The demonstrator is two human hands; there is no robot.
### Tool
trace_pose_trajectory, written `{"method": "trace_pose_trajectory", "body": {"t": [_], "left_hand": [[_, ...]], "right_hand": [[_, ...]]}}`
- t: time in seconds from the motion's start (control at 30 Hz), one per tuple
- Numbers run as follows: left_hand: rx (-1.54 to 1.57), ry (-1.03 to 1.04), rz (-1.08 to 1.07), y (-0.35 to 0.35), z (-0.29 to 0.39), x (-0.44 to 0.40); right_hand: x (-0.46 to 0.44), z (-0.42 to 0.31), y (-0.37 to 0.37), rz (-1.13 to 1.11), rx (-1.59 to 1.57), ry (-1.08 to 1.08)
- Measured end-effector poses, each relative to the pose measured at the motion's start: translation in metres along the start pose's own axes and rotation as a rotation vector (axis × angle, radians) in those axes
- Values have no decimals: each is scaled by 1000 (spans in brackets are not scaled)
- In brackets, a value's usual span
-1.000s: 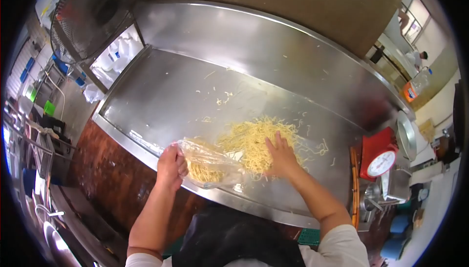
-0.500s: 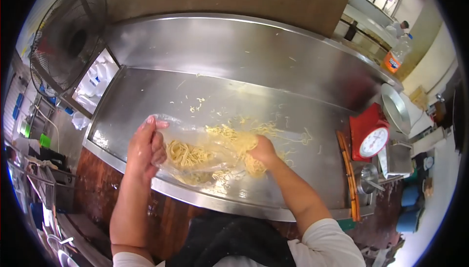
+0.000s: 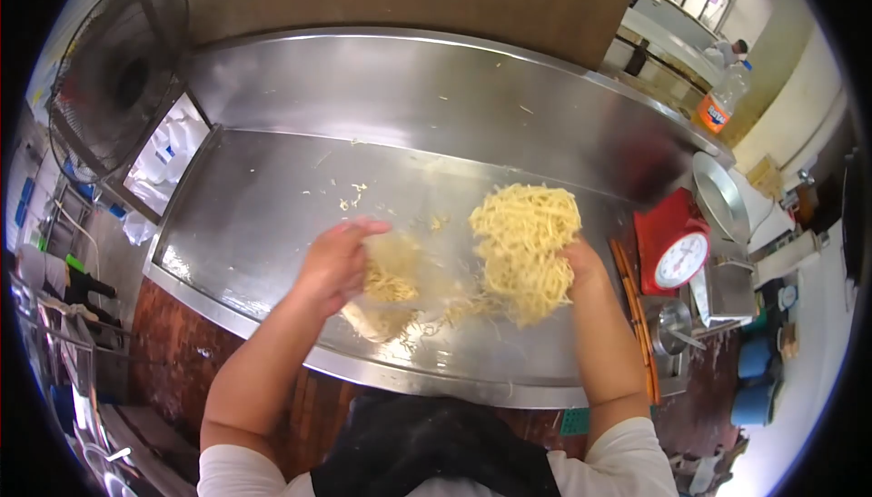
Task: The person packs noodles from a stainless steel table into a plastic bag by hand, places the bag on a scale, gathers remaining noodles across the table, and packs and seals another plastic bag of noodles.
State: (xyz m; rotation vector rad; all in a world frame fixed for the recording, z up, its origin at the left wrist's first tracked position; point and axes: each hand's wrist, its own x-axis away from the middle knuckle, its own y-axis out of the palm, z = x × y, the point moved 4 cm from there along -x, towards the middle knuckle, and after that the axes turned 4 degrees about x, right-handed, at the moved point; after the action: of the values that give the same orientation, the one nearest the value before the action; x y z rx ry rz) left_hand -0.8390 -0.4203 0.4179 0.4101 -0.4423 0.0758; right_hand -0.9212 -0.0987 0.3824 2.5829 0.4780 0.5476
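Note:
My right hand (image 3: 584, 265) grips a big clump of yellow noodles (image 3: 527, 233), lifted over the right half of the steel table (image 3: 263, 252). Strands hang down from the clump, blurred at the lower end. Closed around the edge of a clear plastic bag (image 3: 422, 265), my left hand (image 3: 336, 265) holds it low over the table's middle. More noodles (image 3: 389, 288) show through the bag's side. Loose strands trail across the metal between the bag and the clump. The bag's mouth is too blurred to make out.
A red dial scale (image 3: 672, 247) stands at the table's right, beside bamboo sticks (image 3: 636, 315) and a metal pot (image 3: 672, 326). An orange-labelled bottle (image 3: 722, 102) sits on the back ledge. A fan (image 3: 118, 74) is at the left. Far off, a person (image 3: 727, 52) is visible.
My right hand has moved right and up, raising the clump of noodles away from the bag. My left hand has shifted right with the bag, which has crumpled together.

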Motion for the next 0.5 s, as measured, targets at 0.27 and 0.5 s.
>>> {"method": "trace_pose_trajectory", "body": {"t": [0.27,0.5], "left_hand": [[-589,261,-39,32,-49,-54],[-706,523,9,23,-42,-14]], "right_hand": [[-16,94,82,-275,-271,597],[-91,204,123,30,-173,155]]}}
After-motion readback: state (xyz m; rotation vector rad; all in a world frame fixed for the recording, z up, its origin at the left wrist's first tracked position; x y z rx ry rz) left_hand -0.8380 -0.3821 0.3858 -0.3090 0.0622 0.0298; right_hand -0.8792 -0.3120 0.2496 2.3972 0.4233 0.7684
